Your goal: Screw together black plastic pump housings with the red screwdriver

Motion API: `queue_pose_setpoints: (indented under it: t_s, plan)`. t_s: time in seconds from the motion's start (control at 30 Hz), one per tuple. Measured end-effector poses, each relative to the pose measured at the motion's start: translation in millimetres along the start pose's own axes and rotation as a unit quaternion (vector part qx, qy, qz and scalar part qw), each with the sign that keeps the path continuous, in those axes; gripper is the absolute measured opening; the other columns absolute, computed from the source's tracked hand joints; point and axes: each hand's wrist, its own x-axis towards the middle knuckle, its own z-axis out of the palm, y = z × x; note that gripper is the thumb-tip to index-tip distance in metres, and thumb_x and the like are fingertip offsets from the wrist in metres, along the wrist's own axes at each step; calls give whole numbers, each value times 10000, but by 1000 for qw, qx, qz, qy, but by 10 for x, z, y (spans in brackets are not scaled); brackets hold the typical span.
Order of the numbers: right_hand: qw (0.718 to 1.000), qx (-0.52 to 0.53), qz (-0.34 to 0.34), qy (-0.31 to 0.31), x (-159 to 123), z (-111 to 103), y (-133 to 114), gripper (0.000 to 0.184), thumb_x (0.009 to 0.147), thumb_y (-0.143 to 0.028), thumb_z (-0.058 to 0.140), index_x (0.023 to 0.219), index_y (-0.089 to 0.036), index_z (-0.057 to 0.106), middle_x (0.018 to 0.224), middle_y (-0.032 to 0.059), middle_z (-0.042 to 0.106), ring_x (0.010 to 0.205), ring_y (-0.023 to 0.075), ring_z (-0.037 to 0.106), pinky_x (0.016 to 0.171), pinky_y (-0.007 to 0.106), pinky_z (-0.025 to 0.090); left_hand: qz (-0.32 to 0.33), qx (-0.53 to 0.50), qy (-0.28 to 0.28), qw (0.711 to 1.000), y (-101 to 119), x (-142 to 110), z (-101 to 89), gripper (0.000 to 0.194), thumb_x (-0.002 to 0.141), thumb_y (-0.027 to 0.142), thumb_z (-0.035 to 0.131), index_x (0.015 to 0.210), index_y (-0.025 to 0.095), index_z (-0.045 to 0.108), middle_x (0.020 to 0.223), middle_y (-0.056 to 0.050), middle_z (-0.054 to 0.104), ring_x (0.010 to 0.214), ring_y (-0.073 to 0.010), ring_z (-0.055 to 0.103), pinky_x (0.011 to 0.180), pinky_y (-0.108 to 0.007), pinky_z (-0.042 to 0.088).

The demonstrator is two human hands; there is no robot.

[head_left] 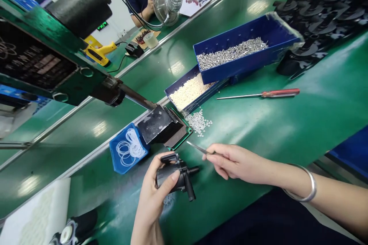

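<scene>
My left hand [155,195] is wrapped round a small black pump-like part [176,176] with two stubby nozzles, held just above the green table near its front edge. My right hand [232,162] pinches a pair of thin metal tweezers [198,148], whose tip points left toward a black block [161,124] under the press. A scatter of tiny white rings [198,121] lies just beyond the tweezers' tip. A silver bangle [306,183] sits on my right wrist.
A small blue tub of white O-rings [128,148] stands left of the part. Behind are a blue tray of white pellets [188,92], a blue bin of metal screws [232,51], a red-handled screwdriver [267,93] and piled black parts [322,4]. Another person sits at the far end.
</scene>
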Motion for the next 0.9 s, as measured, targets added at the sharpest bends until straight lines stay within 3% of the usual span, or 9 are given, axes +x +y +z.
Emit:
queue_pose_setpoints:
  t_s: [0.2,0.47,0.73,0.9]
  plan:
    - [997,-78,-18,-1,-158,100,71,390,1031,-494,407,998,-215,677,678,-20,495,607,102,432,570,244,336,-31,-115,12,993,-51,-42,5,384,804,415,657,1120,197,650,1050,-91,711,970,-275,667,804,-344,527]
    - [990,-126,-57,8,-188,227,77,360,1055,-466,361,921,-212,578,729,-30,521,651,108,450,618,267,321,-49,-198,-11,979,-94,-51,55,439,763,412,705,1126,172,647,1052,-110,709,962,-285,681,813,-345,529]
    - [984,-167,-61,15,-211,190,45,339,1063,-435,352,940,-213,577,745,-31,547,662,112,478,622,271,321,-37,-147,14,988,-2,-112,78,424,753,372,766,1124,191,669,1051,-85,717,992,-261,656,800,-290,490]
    - [954,-265,-134,30,-220,210,113,327,1082,-370,300,1016,-206,575,761,-29,577,626,120,500,587,292,310,-35,-143,11,989,92,-125,101,434,735,399,775,1104,190,683,1025,-81,718,958,-260,671,800,-300,497]
